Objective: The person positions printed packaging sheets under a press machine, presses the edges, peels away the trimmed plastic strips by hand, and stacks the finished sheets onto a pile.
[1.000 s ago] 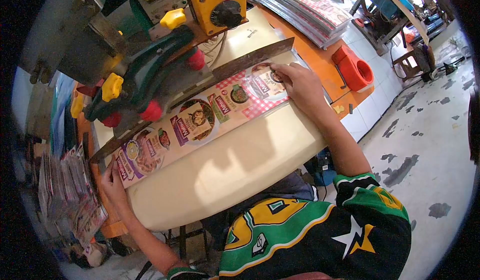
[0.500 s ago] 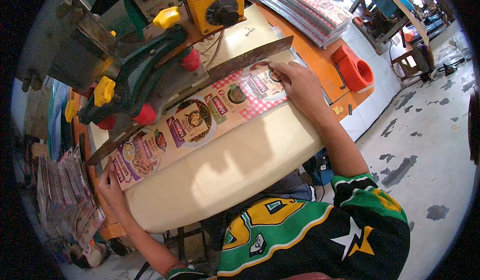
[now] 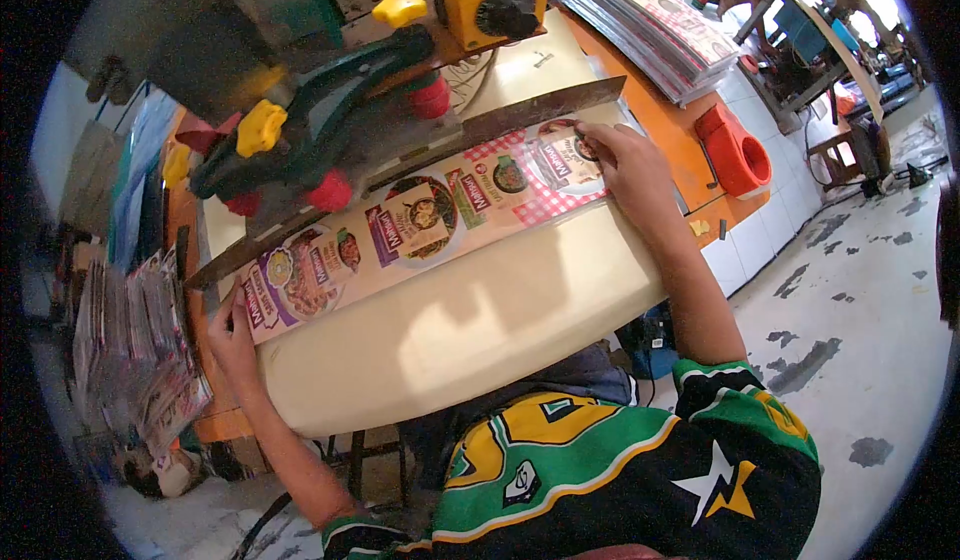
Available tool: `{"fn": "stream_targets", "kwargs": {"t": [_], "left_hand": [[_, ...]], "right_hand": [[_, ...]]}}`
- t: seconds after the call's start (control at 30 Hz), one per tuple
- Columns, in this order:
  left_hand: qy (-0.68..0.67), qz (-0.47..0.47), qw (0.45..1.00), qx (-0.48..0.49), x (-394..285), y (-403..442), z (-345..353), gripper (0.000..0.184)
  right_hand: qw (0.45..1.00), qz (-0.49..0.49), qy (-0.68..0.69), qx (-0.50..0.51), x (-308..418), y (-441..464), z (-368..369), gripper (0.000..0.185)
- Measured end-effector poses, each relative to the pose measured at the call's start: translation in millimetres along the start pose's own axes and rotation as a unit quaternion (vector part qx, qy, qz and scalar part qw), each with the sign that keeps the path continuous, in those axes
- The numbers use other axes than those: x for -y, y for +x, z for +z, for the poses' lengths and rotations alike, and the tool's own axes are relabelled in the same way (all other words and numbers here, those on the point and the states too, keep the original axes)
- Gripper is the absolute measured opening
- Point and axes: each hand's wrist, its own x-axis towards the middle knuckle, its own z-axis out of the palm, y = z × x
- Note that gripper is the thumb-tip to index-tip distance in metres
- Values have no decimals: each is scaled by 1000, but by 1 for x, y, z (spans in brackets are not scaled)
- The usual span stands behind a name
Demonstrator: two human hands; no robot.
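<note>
A long printed strip (image 3: 400, 225) with food pictures and "Mahsuri" lettering lies along a dark metal bar (image 3: 545, 105), on a cream padded board with a rounded front edge (image 3: 470, 330). My left hand (image 3: 234, 345) is closed at the strip's left end, thumb and fingertips at its edge. At the right end, my right hand (image 3: 630, 165) pinches the upper corner between thumb and fingers. Behind the bar stands a dark green machine arm (image 3: 330, 110) with red round pads (image 3: 330, 190) and yellow knobs (image 3: 261, 128).
A yellow control box (image 3: 493, 5) with a black dial sits above the machine. Stacked printed sheets (image 3: 660, 30) lie at the back right, near a red tape dispenser-like holder (image 3: 733, 150). More printed packs (image 3: 135, 340) are piled at the left. An orange tabletop (image 3: 665, 125) runs beneath.
The whole view has shifted, so the machine and strip appear farther right and mostly higher. Both hands keep their hold at the strip's two ends; its place against the bar looks about the same.
</note>
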Motion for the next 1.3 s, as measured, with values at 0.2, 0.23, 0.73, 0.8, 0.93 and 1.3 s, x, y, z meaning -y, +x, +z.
{"fn": "stream_targets", "kwargs": {"t": [0.2, 0.23, 0.73, 0.8, 0.93, 1.3], "left_hand": [[4, -14, 999, -32, -17, -5, 0, 37], [-28, -20, 999, -17, -13, -4, 1, 37], [-63, -23, 997, -39, -3, -4, 5, 33], [-60, -8, 997, -48, -1, -4, 7, 33], [-88, 16, 994, -60, 3, -4, 10, 32], [-64, -14, 998, -27, 0, -6, 6, 38]], "right_hand": [[998, 9, 51, 23, 2, 2, 0, 31], [999, -4, 39, 14, 1, 1, -1, 32], [999, -23, 38, 26, 12, 4, -8, 35], [999, -28, 29, 22, 8, 4, -6, 35], [998, -46, 39, 14, 3, 5, -4, 34], [997, -26, 78, 8, -1, 3, -1, 30]]}}
